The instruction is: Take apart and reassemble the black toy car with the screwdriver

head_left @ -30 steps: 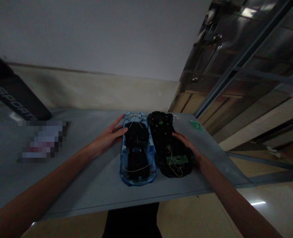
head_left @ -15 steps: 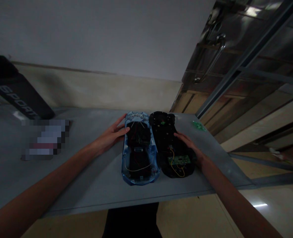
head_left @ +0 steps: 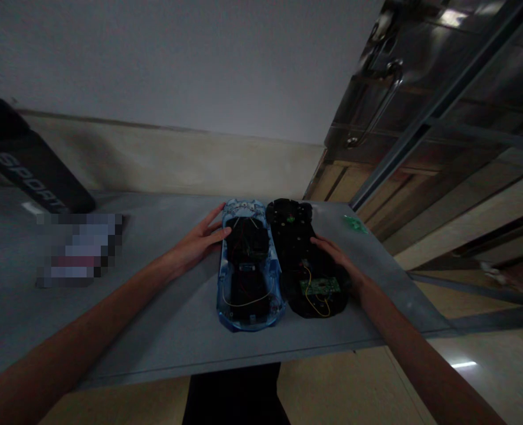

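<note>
An upturned blue toy car body [head_left: 224, 316], its dark interior and a pale wire showing, lies on the grey table. My left hand [head_left: 195, 245] grips its left edge, thumb over the rim and fingers along the outer side. Against its right side lies the black toy car chassis [head_left: 288, 236], inner face up, with a green circuit board [head_left: 326, 286] and a yellow wire near its close end. My right hand [head_left: 339, 260] holds the chassis by its right edge, the fingertips at its narrow middle; part of that hand is hidden.
The table [head_left: 164, 330] stands against a wall. At the left are a black box [head_left: 35, 171] marked SPORT and a blurred-out flat object [head_left: 82, 248]. Small green pieces [head_left: 355, 224] lie near the right edge. Past it are a metal frame [head_left: 421, 127] and a door handle [head_left: 379, 106].
</note>
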A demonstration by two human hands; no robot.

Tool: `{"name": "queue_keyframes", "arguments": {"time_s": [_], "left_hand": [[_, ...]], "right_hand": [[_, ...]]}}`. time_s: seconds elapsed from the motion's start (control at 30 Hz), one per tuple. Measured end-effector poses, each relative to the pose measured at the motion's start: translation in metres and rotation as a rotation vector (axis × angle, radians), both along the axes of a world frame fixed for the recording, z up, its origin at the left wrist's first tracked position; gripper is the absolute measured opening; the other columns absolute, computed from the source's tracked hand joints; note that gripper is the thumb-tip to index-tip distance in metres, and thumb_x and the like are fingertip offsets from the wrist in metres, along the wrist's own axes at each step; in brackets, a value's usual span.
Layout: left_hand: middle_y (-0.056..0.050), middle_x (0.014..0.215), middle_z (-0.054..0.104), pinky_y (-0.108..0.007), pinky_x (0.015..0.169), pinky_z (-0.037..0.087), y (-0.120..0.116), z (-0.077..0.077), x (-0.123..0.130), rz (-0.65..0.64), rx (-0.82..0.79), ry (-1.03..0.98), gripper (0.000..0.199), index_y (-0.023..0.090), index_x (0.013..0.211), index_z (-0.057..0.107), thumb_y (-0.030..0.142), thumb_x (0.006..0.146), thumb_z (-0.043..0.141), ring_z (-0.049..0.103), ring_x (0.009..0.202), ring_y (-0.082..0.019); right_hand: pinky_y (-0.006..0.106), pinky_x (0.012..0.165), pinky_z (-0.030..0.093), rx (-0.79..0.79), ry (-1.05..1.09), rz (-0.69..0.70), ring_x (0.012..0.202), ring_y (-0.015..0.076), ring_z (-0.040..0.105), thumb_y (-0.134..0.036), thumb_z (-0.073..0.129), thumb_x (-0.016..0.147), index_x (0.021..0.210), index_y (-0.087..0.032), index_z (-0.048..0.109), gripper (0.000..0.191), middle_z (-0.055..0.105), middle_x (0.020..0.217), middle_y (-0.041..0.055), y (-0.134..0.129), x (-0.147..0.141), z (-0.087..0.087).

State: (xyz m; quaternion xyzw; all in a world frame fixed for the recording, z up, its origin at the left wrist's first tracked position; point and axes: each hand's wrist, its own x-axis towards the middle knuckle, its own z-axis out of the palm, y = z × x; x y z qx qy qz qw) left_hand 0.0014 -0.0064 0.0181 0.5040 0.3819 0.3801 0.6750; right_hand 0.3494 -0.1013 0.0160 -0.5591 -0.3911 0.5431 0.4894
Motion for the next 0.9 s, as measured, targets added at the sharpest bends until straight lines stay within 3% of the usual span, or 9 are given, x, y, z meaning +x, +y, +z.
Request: {"name": "queue_keyframes", "arguments": {"time_s": [0.27, 0.47, 0.7, 0.9], "left_hand": [[-0.008, 0.172, 0.067, -0.062, 0.135, 0.048, 0.005, -0.006, -0.001, -0.03, -0.005, -0.022, 0.102, 0.043, 0.184, 0.036, 0.04, 0.097, 0.089, 0.063, 0.159, -0.039], [-0.007, 0.17, 0.069, -0.057, 0.134, 0.05, 0.002, -0.002, -0.001, -0.024, -0.005, -0.015, 0.097, 0.043, 0.184, 0.039, 0.037, 0.099, 0.087, 0.063, 0.159, -0.037], [-0.009, 0.175, 0.064, -0.061, 0.136, 0.047, 0.001, 0.0, 0.0, -0.018, -0.031, -0.028, 0.102, 0.041, 0.185, 0.036, 0.037, 0.098, 0.089, 0.061, 0.161, -0.039], [-0.01, 0.173, 0.066, -0.06, 0.132, 0.052, 0.003, -0.001, 0.0, -0.031, -0.019, -0.03, 0.102, 0.038, 0.186, 0.034, 0.037, 0.1, 0.088, 0.061, 0.16, -0.042]], "right_hand": [[0.054, 0.122, 0.06, 0.041, -0.001, 0.018, 0.14, 0.0367, 0.075, -0.047, 0.098, 0.082, 0.128, -0.041, 0.087, 0.048, 0.089, 0.124, 0.0029, 0.002, 0.003, -0.005], [0.053, 0.123, 0.06, 0.011, 0.024, -0.013, 0.139, 0.0355, 0.075, -0.049, 0.098, 0.082, 0.118, -0.038, 0.087, 0.039, 0.089, 0.124, 0.0023, 0.006, 0.003, -0.012], [0.054, 0.127, 0.057, -0.018, 0.013, -0.034, 0.141, 0.0361, 0.075, -0.055, 0.098, 0.082, 0.119, -0.038, 0.088, 0.043, 0.089, 0.124, 0.0026, 0.006, 0.005, -0.011], [0.054, 0.129, 0.056, -0.097, 0.001, -0.113, 0.141, 0.0352, 0.075, -0.057, 0.098, 0.082, 0.123, -0.037, 0.087, 0.047, 0.089, 0.128, 0.0021, 0.008, 0.006, -0.014]]}}
